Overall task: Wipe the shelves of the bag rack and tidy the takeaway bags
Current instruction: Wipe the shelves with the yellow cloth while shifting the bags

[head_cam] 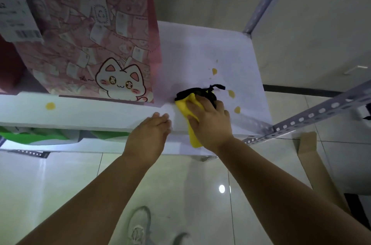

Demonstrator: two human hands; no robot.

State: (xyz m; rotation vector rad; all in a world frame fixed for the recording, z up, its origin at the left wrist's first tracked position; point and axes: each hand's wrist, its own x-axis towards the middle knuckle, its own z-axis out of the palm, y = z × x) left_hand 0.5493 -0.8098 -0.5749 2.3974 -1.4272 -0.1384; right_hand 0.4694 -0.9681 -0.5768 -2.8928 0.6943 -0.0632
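- White rack shelf (200,53): rigid and slick; left hand (147,138) rests on the front lip, fingers together, holding nothing.
- Cat-print paper bag (100,43), ten o'clock of the cloth: light and crushable, so best lifted by its sides.
- Yellow-and-black cloth (183,107), mid-shelf: soft; right hand (208,124) presses it flat.
- Yellow spots (231,93), three o'clock: likely sticky.

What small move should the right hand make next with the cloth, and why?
Probably slide the cloth a little to the right. The right hand presses it flat on the shelf, and several yellow spots lie just right of it, not yet wiped. The left hand rests on the shelf's front edge.
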